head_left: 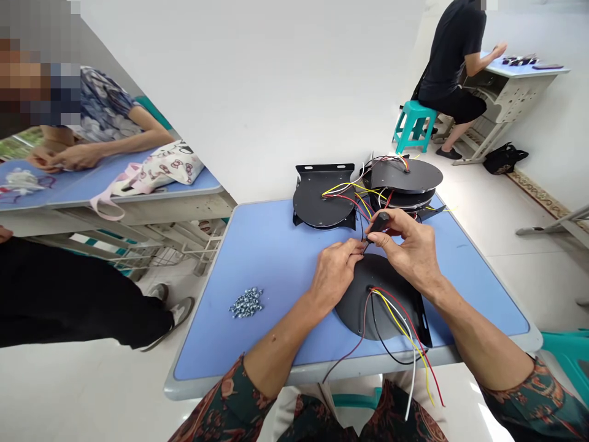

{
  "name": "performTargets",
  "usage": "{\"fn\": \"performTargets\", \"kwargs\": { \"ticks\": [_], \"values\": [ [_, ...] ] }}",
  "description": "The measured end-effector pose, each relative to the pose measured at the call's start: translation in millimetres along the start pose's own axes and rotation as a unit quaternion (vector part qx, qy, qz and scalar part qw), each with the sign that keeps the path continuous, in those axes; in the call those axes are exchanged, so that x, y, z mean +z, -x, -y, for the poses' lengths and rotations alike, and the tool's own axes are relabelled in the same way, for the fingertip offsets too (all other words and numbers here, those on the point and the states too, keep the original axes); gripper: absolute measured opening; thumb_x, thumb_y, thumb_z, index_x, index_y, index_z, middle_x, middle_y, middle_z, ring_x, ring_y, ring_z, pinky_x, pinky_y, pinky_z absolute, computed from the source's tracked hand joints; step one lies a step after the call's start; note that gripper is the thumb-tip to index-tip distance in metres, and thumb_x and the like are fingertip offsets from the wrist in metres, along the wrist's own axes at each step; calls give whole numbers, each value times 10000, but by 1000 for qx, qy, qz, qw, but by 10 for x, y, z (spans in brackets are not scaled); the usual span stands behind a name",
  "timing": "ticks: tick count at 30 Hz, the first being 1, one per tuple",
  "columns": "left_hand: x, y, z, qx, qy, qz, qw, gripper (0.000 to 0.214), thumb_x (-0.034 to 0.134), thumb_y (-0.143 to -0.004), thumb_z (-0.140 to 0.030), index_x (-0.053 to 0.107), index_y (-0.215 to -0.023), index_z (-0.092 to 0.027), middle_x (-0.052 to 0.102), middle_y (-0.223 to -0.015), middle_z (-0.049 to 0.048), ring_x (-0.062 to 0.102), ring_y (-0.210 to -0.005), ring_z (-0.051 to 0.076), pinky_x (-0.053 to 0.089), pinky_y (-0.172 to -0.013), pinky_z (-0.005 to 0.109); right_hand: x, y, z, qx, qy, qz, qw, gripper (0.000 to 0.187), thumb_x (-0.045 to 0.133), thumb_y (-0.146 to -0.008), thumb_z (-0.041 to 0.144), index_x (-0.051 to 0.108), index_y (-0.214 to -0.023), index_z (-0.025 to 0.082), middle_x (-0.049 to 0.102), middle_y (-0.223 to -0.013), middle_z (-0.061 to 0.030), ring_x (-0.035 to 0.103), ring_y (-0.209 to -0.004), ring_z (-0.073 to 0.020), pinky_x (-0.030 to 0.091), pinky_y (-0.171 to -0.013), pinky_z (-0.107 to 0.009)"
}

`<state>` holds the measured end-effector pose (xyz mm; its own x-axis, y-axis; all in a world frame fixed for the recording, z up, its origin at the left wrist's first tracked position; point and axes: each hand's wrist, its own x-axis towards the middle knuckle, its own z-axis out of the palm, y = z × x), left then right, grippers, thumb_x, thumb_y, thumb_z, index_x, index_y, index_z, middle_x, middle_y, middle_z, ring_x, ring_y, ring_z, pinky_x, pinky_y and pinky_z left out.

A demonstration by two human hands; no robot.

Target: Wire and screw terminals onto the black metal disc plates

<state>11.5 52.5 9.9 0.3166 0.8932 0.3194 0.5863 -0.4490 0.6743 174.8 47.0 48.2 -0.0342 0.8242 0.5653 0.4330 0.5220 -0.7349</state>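
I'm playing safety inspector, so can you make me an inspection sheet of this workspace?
Surface: blue tabletop with a pale rim.
Job's things: near black unit; screw pile to its left; similar units beyond, one single, others stacked.
Clutter: patterned bag on the neighbouring table.
Grips: right hand holds a dark-handled screwdriver; left hand has its fingertips beside the shaft, anything pinched is hidden.
Cables: coloured wires from the near unit hang over the near edge.
Surroundings: one person sits on a teal stool.
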Motion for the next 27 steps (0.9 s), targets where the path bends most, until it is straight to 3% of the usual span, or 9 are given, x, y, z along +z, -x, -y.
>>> {"fn": "performTargets", "kwargs": {
  "ticks": [13,27],
  "values": [
    [-83,2,13,-76,129,33,988,307,567,-885,6,725,-987,-237,813,-980,-13,776,-960,171,603,-906,276,10,7,-10,-4,17,6,1000,128,684,-919,336,652,-970,223,743,-860,-23,724,-788,-189,590,-724,-326],
    [-84,16,2,-61,84,31,994,274,564,-900,-25,732,-984,-224,813,-973,5,771,-945,181,585,-896,280,25,18,-4,-10,13,16,1000,123,681,-926,323,656,-990,220,749,-870,-21,726,-794,-189,586,-724,-319]
  ]
}}
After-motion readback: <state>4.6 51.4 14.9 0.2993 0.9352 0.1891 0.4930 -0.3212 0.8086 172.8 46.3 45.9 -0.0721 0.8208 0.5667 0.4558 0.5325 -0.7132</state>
